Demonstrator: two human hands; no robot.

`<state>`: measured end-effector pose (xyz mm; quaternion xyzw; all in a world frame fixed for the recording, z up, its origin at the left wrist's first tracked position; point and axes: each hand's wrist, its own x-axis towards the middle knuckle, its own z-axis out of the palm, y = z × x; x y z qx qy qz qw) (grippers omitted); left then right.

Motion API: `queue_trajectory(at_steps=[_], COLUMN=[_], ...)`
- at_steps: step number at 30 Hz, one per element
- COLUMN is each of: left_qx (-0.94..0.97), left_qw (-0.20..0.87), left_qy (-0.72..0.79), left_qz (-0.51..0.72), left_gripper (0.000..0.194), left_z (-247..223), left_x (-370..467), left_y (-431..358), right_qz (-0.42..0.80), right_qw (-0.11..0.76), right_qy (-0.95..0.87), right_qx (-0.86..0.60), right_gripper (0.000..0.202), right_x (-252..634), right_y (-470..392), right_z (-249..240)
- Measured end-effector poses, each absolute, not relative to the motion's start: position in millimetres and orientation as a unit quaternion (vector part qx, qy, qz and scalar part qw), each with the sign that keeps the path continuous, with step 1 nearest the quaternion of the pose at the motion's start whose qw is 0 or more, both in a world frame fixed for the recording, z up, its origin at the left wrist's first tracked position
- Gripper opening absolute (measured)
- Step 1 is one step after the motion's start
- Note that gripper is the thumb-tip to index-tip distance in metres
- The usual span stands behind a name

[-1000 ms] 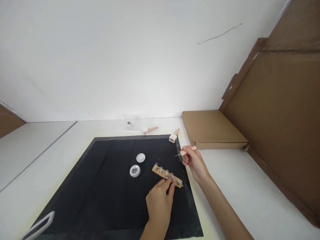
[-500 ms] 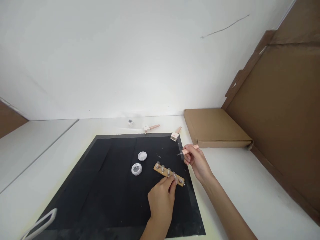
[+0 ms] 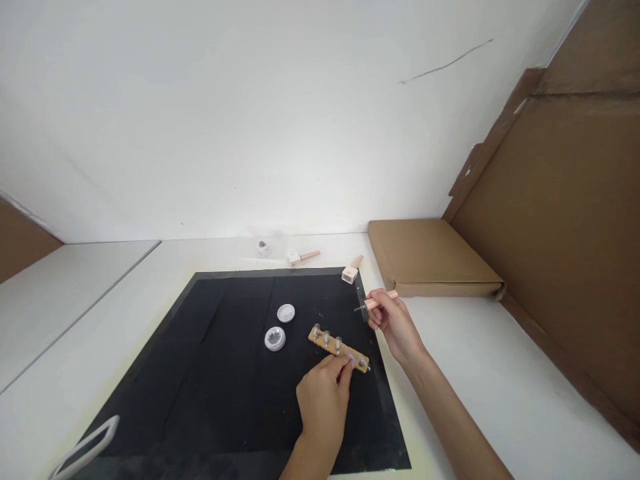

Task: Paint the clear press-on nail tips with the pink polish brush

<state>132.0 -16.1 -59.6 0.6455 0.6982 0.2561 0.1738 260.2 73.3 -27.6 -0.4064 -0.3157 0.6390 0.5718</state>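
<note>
My left hand (image 3: 323, 397) is closed at the near side of a tan strip (image 3: 333, 345), its thumb and fingertips pinching a clear nail tip (image 3: 351, 357). Several more clear nail tips stand along that strip. To the right, my right hand (image 3: 393, 323) grips a pink-handled brush (image 3: 376, 302), whose dark bristle end points left, apart from the strip. A small round white jar (image 3: 275, 339) with silvery contents sits left of the strip. Its likely white lid (image 3: 286, 313) lies just behind it.
A black mat (image 3: 220, 373) covers the white table. Behind its edge lie a white block-shaped bottle with a pink stem (image 3: 294, 259) and a similar one (image 3: 349, 274) at the mat's corner. A flat cardboard box (image 3: 430, 257) is at right; a white loop (image 3: 87, 450) is lower left.
The nail tip at my left fingertips has tipped lower toward the strip. My right hand with the brush stays nearly still. The whole view has shifted slightly.
</note>
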Motion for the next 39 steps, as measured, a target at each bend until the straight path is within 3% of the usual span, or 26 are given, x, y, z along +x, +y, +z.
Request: queue_trajectory(at_steps=[7,15,24,30,39], left_qx=[0.633,0.649,0.593,0.539,0.480], left_qw=[0.181,0.142,0.102,0.231,0.389], left_qy=[0.692,0.590,0.594,0.596,0.584], left_qz=[0.295,0.459,0.534,0.549,0.526], left_gripper=[0.023,0.020,0.014,0.019,0.028], left_z=[-61.2,-57.7,-0.2,-7.6,-28.6], left_x=[128.5,110.8,-18.5,-60.8,-76.7], left_y=[-19.8,-27.6,0.9,31.7,39.6], right_qz=[0.638,0.622,0.539,0.449,0.481], right_qw=[0.573,0.584,0.634,0.677,0.486], right_qy=[-0.319,-0.324,-0.353,-0.388,-0.594], right_qx=[-0.403,-0.408,-0.427,-0.436,-0.423], right_gripper=[0.022,0.022,0.021,0.023,0.035], right_x=[261.2,260.7,253.9,226.6,132.5], right_y=[72.7,69.7,62.2,49.8,38.8], right_z=[-26.8,-19.3,-6.9,0.0,7.5])
